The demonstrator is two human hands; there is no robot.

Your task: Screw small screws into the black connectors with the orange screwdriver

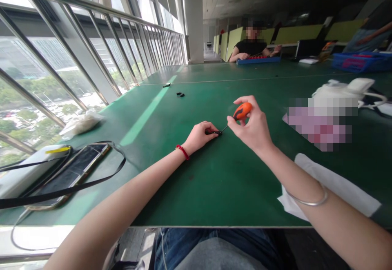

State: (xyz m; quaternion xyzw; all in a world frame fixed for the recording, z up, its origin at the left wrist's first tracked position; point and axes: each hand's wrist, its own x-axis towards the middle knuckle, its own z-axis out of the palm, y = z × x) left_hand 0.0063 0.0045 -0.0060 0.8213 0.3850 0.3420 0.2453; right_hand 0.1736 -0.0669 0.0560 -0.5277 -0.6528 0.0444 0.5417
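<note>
My left hand [198, 137] pinches a small black part [218, 132], protruding rightward from its grasp; my right hand [255, 128] grips an orange-handled screwdriver [244, 110], its shaft angled down-left to the part.

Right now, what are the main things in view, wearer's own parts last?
screwdriver: one, orange and black, right hand
small part: one, black, left hand
small pieces: several, black, beyond left hand
table: one, green, centre
phone: one, dark, left
box: one, white, beside phone
railing: one, silver, left
bag: one, whitish, near railing
sheet: one, white, right
container: one, white, right
basket: one, blue, far right
people: two, dark tops, background
bracelet: one, red, left wrist
bangle: one, silver, right forearm
left hand, right hand: two, bare, centre
</note>
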